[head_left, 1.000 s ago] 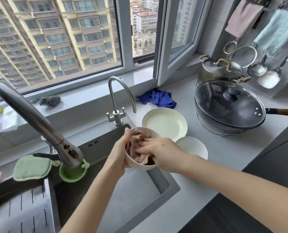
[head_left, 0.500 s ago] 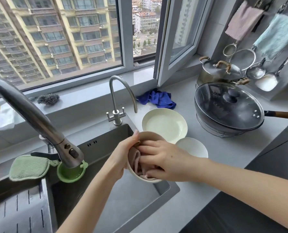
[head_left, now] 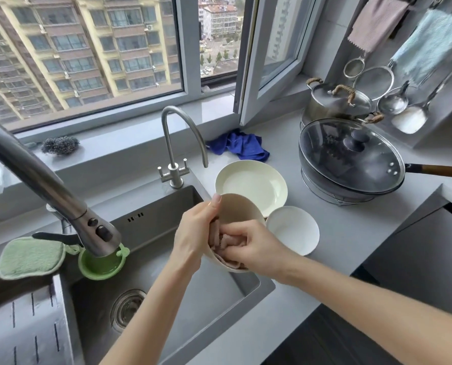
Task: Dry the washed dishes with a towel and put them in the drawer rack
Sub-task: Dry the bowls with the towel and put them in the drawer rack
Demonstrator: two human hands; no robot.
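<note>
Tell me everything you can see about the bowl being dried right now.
The bowl is beige, smooth, looks ceramic or melamine, with a plain round rim. It is held tilted above the sink's right edge, opening towards the person. The left hand grips its left rim, thumb over the edge. The right hand presses a pinkish towel inside. Its far rim overlaps the cream plate in view; contact unclear.

Bright window (head_left: 88,48) daylight, soft shadows, wide-angle bending at edges.

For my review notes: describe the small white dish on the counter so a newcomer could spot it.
Start at the sink; on the grey counter just to its right lie two empty dishes. The small white dish is the nearer one, smaller and whiter than the cream plate behind it.
</note>
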